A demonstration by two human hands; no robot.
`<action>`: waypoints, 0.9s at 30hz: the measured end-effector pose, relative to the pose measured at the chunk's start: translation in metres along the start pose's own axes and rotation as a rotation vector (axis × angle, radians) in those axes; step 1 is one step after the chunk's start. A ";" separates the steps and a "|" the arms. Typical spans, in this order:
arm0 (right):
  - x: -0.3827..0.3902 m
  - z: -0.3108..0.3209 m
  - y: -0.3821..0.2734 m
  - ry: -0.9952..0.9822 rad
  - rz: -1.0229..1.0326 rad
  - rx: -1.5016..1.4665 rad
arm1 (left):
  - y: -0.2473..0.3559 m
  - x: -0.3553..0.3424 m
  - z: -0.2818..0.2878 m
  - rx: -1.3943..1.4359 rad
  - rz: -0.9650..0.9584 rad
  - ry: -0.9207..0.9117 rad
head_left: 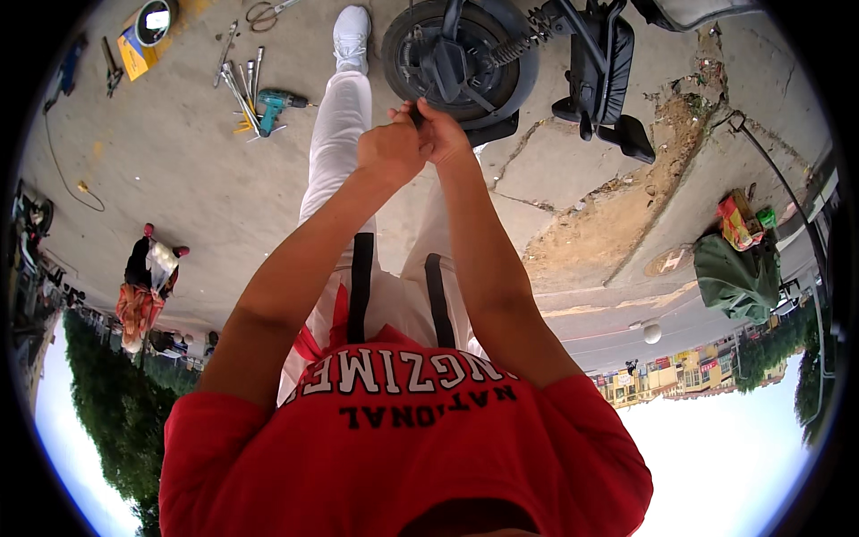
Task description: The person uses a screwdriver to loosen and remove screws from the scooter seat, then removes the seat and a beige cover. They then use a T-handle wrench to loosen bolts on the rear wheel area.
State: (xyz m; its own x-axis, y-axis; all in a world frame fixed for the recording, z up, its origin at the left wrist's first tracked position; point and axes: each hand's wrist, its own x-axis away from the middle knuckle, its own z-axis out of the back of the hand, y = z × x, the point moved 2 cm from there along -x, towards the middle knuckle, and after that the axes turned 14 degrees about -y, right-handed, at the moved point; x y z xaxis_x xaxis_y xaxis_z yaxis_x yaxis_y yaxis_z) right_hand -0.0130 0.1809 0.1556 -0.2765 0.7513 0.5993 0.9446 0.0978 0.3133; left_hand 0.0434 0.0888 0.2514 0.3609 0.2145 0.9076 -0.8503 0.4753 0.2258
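Note:
My left hand (389,143) and my right hand (440,134) meet in front of the black scooter wheel (403,54), fingers closed around a small dark object (415,115) that is too hidden to identify. Behind them are the wheel's hub and a coil spring (519,40) with a black shock body. To the left of my white-shoed foot (351,36) lie a teal power drill (276,106), several wrenches (242,89) and scissors (265,13).
A tape roll (161,29) and pliers (112,67) lie at upper left, above a cable (72,179). A person (143,300) is at left. Cracked concrete with a dirt strip (640,206) runs right, near a green tarp (734,273) with bags (738,219).

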 end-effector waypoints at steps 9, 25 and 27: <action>0.002 -0.011 0.005 0.018 0.048 -0.054 | -0.020 -0.012 -0.013 0.947 -0.121 -0.246; 0.003 -0.007 0.016 0.112 0.165 -0.084 | -0.004 0.009 0.001 -0.181 -0.057 -0.077; 0.004 -0.012 0.017 0.125 0.165 -0.068 | -0.008 0.004 -0.012 -0.144 -0.057 -0.044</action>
State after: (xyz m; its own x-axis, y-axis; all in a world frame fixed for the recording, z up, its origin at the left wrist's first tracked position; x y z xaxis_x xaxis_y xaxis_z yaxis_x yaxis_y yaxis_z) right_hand -0.0003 0.1781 0.1719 -0.1433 0.6661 0.7319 0.9659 -0.0671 0.2501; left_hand 0.0557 0.0961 0.2488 0.3876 0.1476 0.9099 -0.7641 0.6037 0.2275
